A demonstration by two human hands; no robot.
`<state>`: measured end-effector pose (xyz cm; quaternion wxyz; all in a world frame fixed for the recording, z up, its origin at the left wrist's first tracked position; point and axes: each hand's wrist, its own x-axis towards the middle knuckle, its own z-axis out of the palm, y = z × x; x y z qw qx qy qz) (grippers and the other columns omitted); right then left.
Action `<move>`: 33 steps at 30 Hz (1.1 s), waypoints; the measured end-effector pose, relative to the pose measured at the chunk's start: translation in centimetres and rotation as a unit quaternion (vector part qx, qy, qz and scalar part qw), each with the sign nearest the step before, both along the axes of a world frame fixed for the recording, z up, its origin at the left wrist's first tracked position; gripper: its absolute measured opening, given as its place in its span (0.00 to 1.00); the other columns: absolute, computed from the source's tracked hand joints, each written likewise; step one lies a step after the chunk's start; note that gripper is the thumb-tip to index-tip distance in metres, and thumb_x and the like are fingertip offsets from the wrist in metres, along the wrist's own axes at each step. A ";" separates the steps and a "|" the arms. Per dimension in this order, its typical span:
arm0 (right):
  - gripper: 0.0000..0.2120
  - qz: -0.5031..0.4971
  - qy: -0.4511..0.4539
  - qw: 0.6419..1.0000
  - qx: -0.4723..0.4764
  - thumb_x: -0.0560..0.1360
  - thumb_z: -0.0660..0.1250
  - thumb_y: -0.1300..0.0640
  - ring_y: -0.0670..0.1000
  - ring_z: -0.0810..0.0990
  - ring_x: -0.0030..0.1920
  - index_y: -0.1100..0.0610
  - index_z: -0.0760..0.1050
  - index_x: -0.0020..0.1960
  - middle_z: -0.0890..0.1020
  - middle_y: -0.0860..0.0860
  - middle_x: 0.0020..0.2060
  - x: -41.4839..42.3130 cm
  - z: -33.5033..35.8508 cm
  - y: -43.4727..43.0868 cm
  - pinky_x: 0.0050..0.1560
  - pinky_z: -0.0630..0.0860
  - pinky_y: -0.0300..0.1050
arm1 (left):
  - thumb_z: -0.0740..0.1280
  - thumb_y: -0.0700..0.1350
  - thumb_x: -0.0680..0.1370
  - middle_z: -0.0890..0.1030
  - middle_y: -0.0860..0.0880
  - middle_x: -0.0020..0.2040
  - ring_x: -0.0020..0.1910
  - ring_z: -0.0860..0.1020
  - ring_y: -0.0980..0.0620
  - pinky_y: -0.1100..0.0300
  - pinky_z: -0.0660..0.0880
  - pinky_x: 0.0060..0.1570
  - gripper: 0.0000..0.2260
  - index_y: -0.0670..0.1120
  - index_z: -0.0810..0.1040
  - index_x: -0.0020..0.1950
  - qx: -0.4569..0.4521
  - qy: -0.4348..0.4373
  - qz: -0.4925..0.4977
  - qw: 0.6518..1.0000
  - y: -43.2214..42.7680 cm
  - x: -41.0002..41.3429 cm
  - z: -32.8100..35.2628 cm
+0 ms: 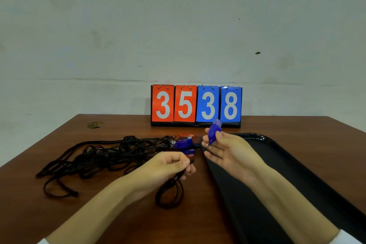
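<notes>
Lying on the left part of the brown tabletop (49, 214) is a big messy heap of black cords (95, 157), all looped and tangled together. Far back on the left there is a small yellowish spot (95, 124) on the wood. At the right end of the heap sit a few whistles (183, 143). The blue ones are in front and a red one is behind, with little metal rings beside them.

The left hand (170, 166) is just in front of those whistles. Its fingers are curled, and the thumb and fingertips pinch a black cord. A cord loop (168, 196) hangs down from this hand and lies on the wood below it.

At the back, in the middle, a score board (196, 105) stands by the wall. It shows 3 and 5 on red cards and 3 and 8 on blue cards.

The right hand (225, 149) is next, palm up, over the left edge of a black tray (297, 174). Its thumb and first finger hold a blue whistle (213, 132), which stands almost straight up in the air. The other fingers are spread out and loose. I cannot tell if the pinched cord goes to this whistle.

The black tray lies on the right side of the tabletop and runs from near the score board down to the near edge.
</notes>
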<state>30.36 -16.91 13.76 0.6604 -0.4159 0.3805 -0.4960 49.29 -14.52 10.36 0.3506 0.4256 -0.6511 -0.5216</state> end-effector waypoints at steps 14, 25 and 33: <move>0.10 0.020 0.118 0.987 -0.105 0.79 0.57 0.60 0.46 0.78 0.39 0.56 0.73 0.58 0.78 0.52 0.40 0.7 -0.9 1.4 0.44 0.79 0.41 | 0.67 0.52 0.73 0.73 0.51 0.25 0.21 0.66 0.58 0.69 0.64 0.23 0.10 0.45 0.79 0.38 -0.074 -0.113 0.027 0.990 0.9 1.7 2.8; 0.10 0.017 0.554 0.790 -0.262 0.75 0.66 0.53 0.40 0.80 0.43 0.50 0.75 0.56 0.83 0.45 0.41 0.4 -2.9 0.7 0.48 0.77 0.38 | 0.68 0.50 0.75 0.79 0.62 0.42 0.44 0.77 0.63 0.63 0.76 0.48 0.06 0.56 0.78 0.51 -0.341 -0.332 0.097 0.874 1.0 0.6 0.1; 0.11 0.126 0.562 0.736 -0.356 0.75 0.66 0.57 0.31 0.74 0.43 0.49 0.75 0.57 0.81 0.40 0.42 0.2 -2.0 1.3 0.49 0.64 0.21 | 0.68 0.46 0.76 0.80 0.59 0.41 0.45 0.77 0.63 0.69 0.72 0.47 0.04 0.54 0.79 0.43 -0.286 -0.224 0.134 0.922 0.5 1.1 0.6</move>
